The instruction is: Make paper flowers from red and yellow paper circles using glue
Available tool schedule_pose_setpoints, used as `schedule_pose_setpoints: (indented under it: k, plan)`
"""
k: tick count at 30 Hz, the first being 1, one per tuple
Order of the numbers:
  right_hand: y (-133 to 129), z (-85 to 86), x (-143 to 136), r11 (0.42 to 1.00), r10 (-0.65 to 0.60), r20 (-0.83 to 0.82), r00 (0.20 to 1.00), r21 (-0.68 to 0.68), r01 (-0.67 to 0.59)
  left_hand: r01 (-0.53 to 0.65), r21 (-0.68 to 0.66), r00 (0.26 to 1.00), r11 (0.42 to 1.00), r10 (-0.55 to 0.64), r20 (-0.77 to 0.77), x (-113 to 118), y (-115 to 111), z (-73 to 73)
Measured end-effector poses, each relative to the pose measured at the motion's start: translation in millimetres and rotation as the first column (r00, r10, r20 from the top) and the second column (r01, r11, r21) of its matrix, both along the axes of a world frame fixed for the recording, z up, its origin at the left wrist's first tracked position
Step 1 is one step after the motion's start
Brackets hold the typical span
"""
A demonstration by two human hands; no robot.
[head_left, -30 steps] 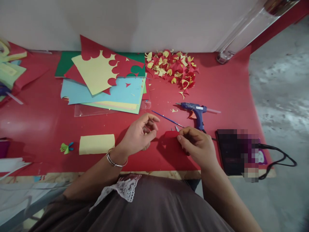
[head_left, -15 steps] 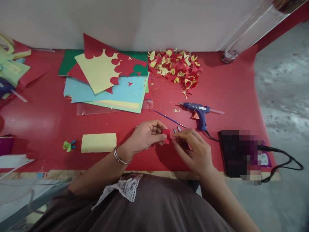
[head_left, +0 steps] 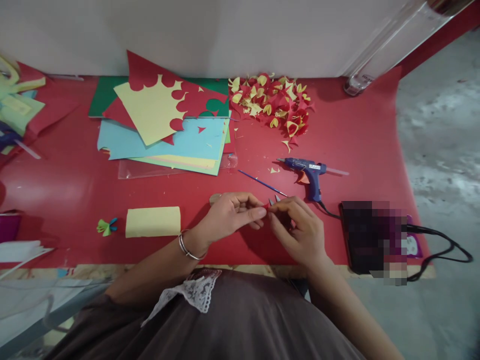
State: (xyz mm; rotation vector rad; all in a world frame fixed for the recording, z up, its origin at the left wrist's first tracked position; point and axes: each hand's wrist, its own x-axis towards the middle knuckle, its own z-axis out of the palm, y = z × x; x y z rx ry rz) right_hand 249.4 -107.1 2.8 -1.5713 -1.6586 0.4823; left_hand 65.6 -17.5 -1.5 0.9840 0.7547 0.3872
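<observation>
Between the fingertips of both hands is a small piece of red paper (head_left: 266, 206), mostly hidden by the fingers. My left hand (head_left: 235, 214) pinches it between thumb and forefinger. My right hand (head_left: 299, 227) meets it from the other side, thumb and fingertips closed on its edge. Metal tips of what look like scissors (head_left: 276, 198) stick out just beyond my right fingers; the rest is covered. Left of my left wrist lies a yellow paper strip (head_left: 153, 222), with a small green and blue paper flower (head_left: 107, 227) farther left.
A blue glue gun (head_left: 305, 166) and a thin blue stick (head_left: 262, 182) lie beyond my hands. Coloured sheets (head_left: 165, 137) are stacked at the back left, beside a heap of red and yellow paper cuttings (head_left: 270, 100). A dark, partly blurred device (head_left: 362, 240) with cables sits at right.
My right hand has come in to the left and now touches the red paper. The paper, seen as a flat square before, is mostly covered by fingers.
</observation>
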Motion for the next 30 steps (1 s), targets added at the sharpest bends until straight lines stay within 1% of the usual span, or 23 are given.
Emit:
schedule_pose_setpoints:
  k: [4, 7, 14, 20, 30]
  plan:
    - [1.2, -1.0, -1.4, 0.992, -0.068, -0.067, 0.995, -0.112, 0.06, -0.022, 0.188, 0.995, 0.982, 0.04, -0.09, 1.2, -4.1, -0.2]
    - [1.8, -2.6, -2.6, 0.985, -0.104, -0.104, 0.989, -0.152, 0.088, -0.014, 0.261, 0.99, 0.965, 0.05, -0.132, 1.9, -6.3, -3.4]
    - [3.6, -2.9, -3.1, 0.985, -0.097, -0.135, 0.986, -0.158, 0.075, -0.039, 0.242, 0.997, 0.97, 0.053, -0.051, 0.4, -7.1, -9.2]
    - [3.9, -3.0, -1.8, 0.984, -0.095, -0.143, 0.985, -0.164, 0.071, -0.004, 0.267, 0.997, 0.964, 0.025, -0.075, -0.4, -5.5, -5.9]
    - [4.0, -3.1, -2.0, 0.982, -0.103, -0.179, 0.978, -0.173, 0.072, 0.029, 0.214, 0.994, 0.976, -0.005, -0.11, -1.5, -5.0, -5.1]
